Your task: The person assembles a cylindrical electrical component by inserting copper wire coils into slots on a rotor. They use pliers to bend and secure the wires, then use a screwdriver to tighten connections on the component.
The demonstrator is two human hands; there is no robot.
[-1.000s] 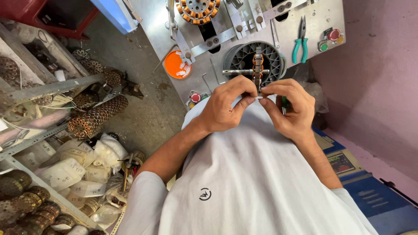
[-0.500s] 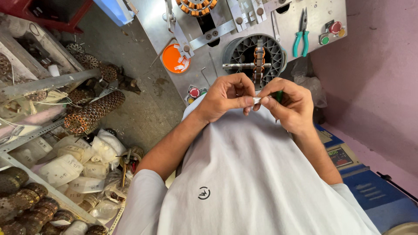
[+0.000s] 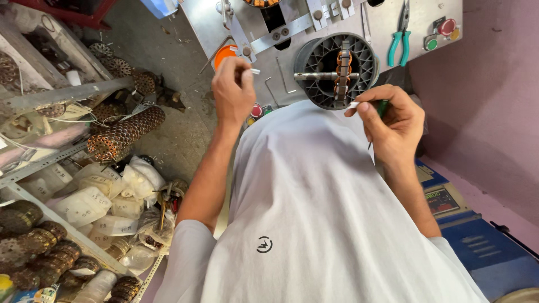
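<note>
My left hand is raised at the left and pinches a small white strip between thumb and fingers. At the right, my right hand grips a thin green-handled tool, and another small white piece sits at its fingertips. Between and just beyond the hands stands a round black ribbed housing. It holds a copper-wound core on a metal shaft. The right fingertips are close to the lower edge of that core; the left hand is well apart from it. A white shirt covers the lower middle.
A grey metal machine panel carries teal-handled pliers, a red button and a green button. An orange disc sits by the left hand. Shelves at the left hold stacked metal cores and plastic bags. A blue box stands lower right.
My hands were joined in front of the core; they have separated. The left hand went left and up with a white strip, the right stayed near the core.
</note>
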